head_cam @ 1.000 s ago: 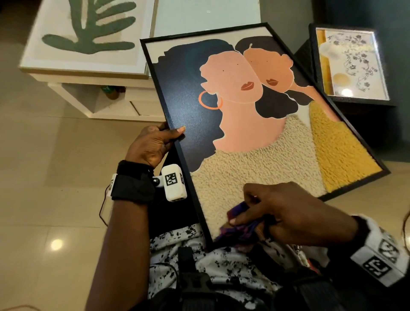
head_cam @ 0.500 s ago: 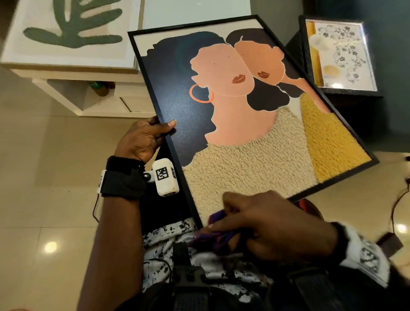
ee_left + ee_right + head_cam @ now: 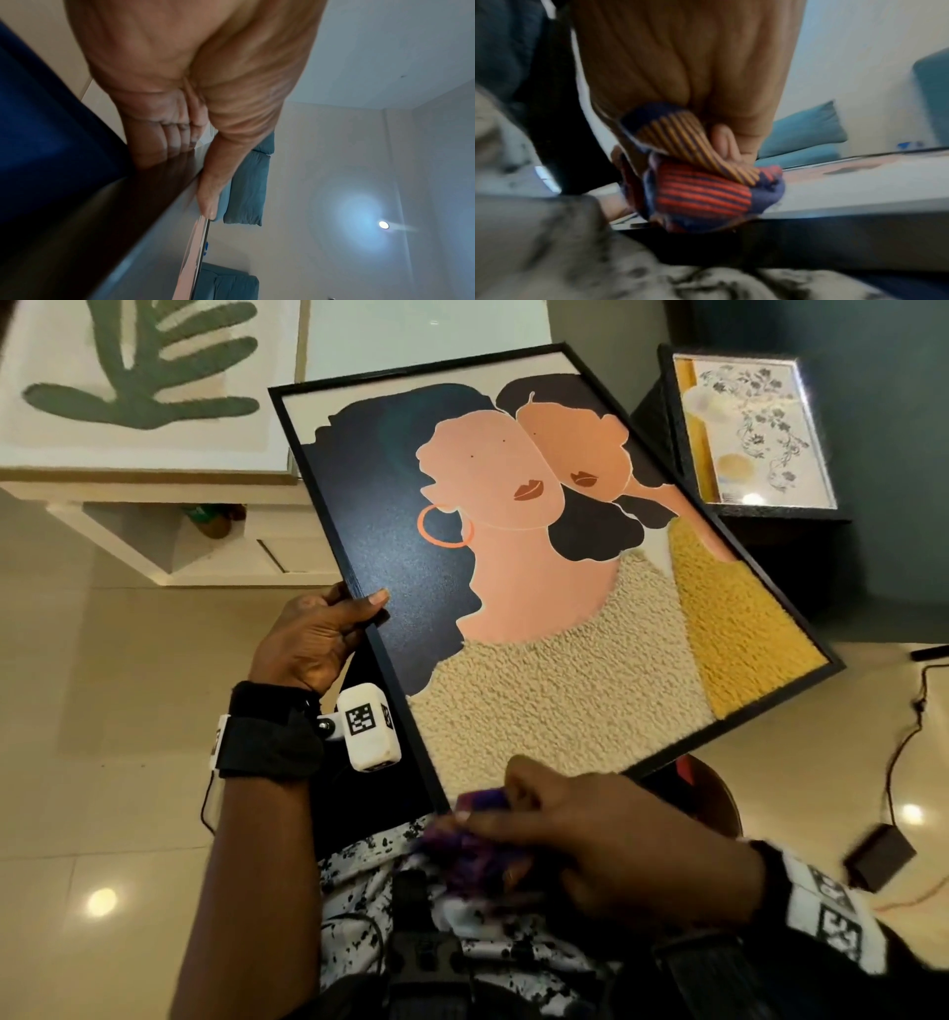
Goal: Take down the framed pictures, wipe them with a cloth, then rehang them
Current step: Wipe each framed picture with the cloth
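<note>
You hold the black-framed portrait (image 3: 539, 588) tilted across your lap and press a cloth (image 3: 482, 845) to its near corner.

Your left hand (image 3: 313, 644) grips the frame's left edge, thumb lying on the glass and fingers (image 3: 177, 142) curled behind the back. Your right hand (image 3: 590, 845) bunches the striped purple, orange and red cloth, fingers closed around it at the near edge of the picture, against your speckled shirt (image 3: 359, 875). A leaf print (image 3: 144, 382) lies on the white surface (image 3: 154, 485) at far left. A floral picture in a black frame (image 3: 750, 428) lies at far right. A dark box with a cable (image 3: 880, 855) sits on the tiled floor (image 3: 102, 660) at right.
</note>
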